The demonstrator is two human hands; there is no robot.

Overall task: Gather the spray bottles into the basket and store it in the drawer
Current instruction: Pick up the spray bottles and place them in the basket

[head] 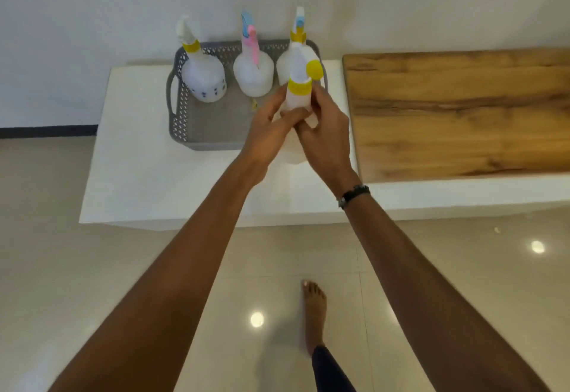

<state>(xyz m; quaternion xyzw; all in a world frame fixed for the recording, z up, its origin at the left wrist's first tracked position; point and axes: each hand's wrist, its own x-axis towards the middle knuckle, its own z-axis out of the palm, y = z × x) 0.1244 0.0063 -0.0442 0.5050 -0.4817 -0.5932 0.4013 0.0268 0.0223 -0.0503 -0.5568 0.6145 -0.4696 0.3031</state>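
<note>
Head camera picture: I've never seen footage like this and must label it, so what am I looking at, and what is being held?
This is one wide-angle view from a camera worn on a person's head, looking down at their own bare arms; no machine is involved. Both the left hand and right hand grip a white spray bottle with a yellow collar, held up over the near right part of a grey basket. Three more spray bottles stand in the basket: one with a yellow collar, one with a pink trigger, one at the back right. The basket sits on a white counter, beside a wooden board.
</note>
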